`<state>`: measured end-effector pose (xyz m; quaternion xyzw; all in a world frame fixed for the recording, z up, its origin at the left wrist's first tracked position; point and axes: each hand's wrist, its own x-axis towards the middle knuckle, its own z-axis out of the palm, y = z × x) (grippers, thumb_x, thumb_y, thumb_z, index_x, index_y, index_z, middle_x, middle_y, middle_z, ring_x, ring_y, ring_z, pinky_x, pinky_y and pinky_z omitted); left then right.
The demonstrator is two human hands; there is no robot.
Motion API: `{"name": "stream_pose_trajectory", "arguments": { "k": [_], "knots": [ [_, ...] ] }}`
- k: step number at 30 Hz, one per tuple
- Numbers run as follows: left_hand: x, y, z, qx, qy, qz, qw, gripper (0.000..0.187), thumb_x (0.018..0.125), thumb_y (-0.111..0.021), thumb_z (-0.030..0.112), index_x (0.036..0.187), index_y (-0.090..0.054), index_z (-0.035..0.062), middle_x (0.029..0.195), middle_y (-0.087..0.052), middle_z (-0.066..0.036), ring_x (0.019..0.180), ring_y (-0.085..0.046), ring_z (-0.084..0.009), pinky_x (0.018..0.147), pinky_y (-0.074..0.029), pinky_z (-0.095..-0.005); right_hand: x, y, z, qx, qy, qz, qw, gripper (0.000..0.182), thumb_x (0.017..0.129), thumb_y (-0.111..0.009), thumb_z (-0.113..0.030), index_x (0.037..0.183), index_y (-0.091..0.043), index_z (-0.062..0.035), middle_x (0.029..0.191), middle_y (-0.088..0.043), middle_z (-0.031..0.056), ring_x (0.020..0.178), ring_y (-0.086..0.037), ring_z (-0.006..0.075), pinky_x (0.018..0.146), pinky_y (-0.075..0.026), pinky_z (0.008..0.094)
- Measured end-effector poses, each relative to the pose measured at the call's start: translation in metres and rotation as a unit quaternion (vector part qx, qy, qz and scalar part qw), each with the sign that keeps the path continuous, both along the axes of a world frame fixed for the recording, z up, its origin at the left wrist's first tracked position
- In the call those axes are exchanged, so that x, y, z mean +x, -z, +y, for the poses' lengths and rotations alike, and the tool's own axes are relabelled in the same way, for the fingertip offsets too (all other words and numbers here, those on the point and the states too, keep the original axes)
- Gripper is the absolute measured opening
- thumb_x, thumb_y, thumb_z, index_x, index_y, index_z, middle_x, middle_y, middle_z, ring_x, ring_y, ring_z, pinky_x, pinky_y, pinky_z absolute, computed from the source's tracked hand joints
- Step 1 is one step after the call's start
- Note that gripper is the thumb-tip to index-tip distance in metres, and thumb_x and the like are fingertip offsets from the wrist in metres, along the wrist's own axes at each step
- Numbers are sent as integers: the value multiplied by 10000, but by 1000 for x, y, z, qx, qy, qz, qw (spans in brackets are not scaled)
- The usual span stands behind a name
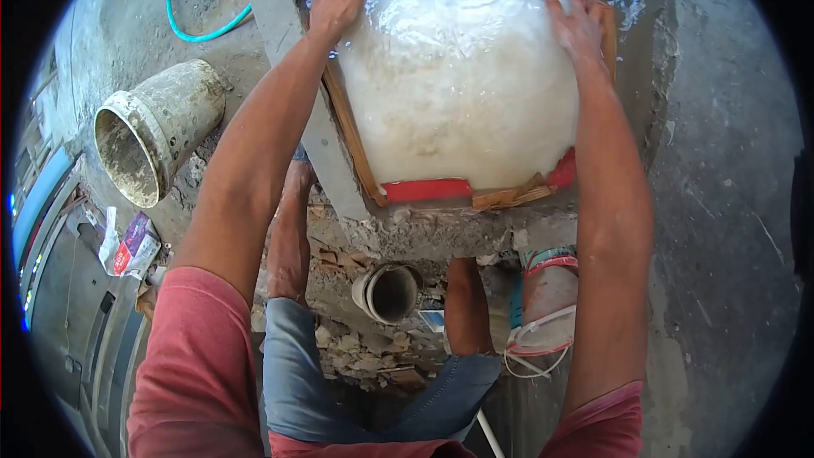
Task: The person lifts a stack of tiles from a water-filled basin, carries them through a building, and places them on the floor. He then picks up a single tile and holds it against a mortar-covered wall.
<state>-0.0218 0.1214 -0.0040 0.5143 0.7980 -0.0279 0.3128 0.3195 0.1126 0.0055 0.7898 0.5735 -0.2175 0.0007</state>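
Red sleeves [199, 356] come nearest; grey floor [729, 212] spreads at three o'clock. Arms [242, 153] outstretched, left hand [337, 10] meets white slab [458, 89] edge at ten, right hand [578, 27] at two; grip unclear.

One camera, worn on the person's head, looks forward and steeply down, its wide view curving toward dark, rounded edges. Nearest to it, along the bottom, come the red sleeves [199, 365] and the jeans [297, 373]. The arms [246, 153] stretch away up the view to the left hand [337, 10] and right hand [578, 30], near the top. It faces the white sheet [458, 102] from above; the rubble [352, 343] between the legs [288, 246] lies lower, farther off.
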Motion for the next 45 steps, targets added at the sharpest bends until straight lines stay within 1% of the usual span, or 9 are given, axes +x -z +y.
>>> {"name": "stream_pose_trajectory", "arguments": {
  "k": [3,5,11,19,23,25,28,33,45],
  "knots": [
    [3,-4,-19,-17,-78,-27,996,741,731,-387,580,983,-512,-106,1019,-485,-296,1010,-449,-370,872,-330,-365,26,-6,-38,27,71,138,988,662,730,-512,-426,1268,-273,-124,1252,-309,185,1181,-263,325,944,-259,398],
    [8,3,-64,262,-87,-127,953,650,751,-485,430,1114,-394,-102,1120,-420,-280,1069,-397,-359,904,-298,-369,33,-5,-87,1,79,143,986,674,727,-534,-395,1259,-273,-73,1240,-321,201,1153,-299,338,947,-256,378],
    [44,-1,-197,88,-236,-107,962,562,773,-491,301,1180,-327,-51,1123,-437,-232,1047,-423,-309,880,-315,-333,46,-6,-189,-34,104,86,990,610,723,-563,-349,1199,-351,-33,1216,-346,208,1108,-353,340,915,-288,381],
    [77,-17,-190,26,-323,-100,941,585,722,-481,307,1153,-366,-71,1067,-453,-298,1028,-431,-376,877,-319,-351,86,1,-192,-72,158,104,979,467,735,-565,-337,1053,-487,-4,1034,-523,185,987,-489,293,826,-366,344],
    [70,-16,-207,16,-316,-132,939,627,740,-479,311,1199,-295,-74,1123,-409,-301,1072,-394,-375,905,-294,-338,101,17,-191,-98,215,282,930,422,753,-553,-328,1019,-510,-2,1012,-540,132,936,-500,229,809,-362,310],
    [57,-20,-231,31,-252,-260,932,601,771,-464,306,1200,-290,-76,1156,-387,-288,1104,-367,-356,922,-276,-329,95,3,-192,-93,227,322,915,412,759,-549,-326,1009,-518,-2,995,-547,113,910,-501,207,803,-360,298],
    [58,-25,-274,-22,-262,-262,929,594,792,-442,322,1202,-283,-77,1177,-375,-270,1118,-356,-342,927,-269,-322,84,-14,-184,-110,226,255,933,430,753,-560,-345,999,-519,5,960,-549,93,865,-486,179,795,-354,287],
    [82,-23,-290,-77,-321,-193,924,618,778,-448,358,1194,-302,-76,1171,-383,-268,1109,-366,-342,919,-279,-326,87,-10,-198,-184,211,121,952,600,753,-477,-487,1048,-490,35,1055,-508,200,1007,-468,287,858,-332,334],
    [81,-22,-280,-60,-386,-126,912,675,736,-491,380,1204,-305,-69,1201,-365,-251,1116,-371,-322,922,-279,-319,70,-6,-201,-135,276,30,951,658,734,-413,-556,970,-538,46,1055,-491,239,1019,-446,345,865,-326,377]
  ]
}}
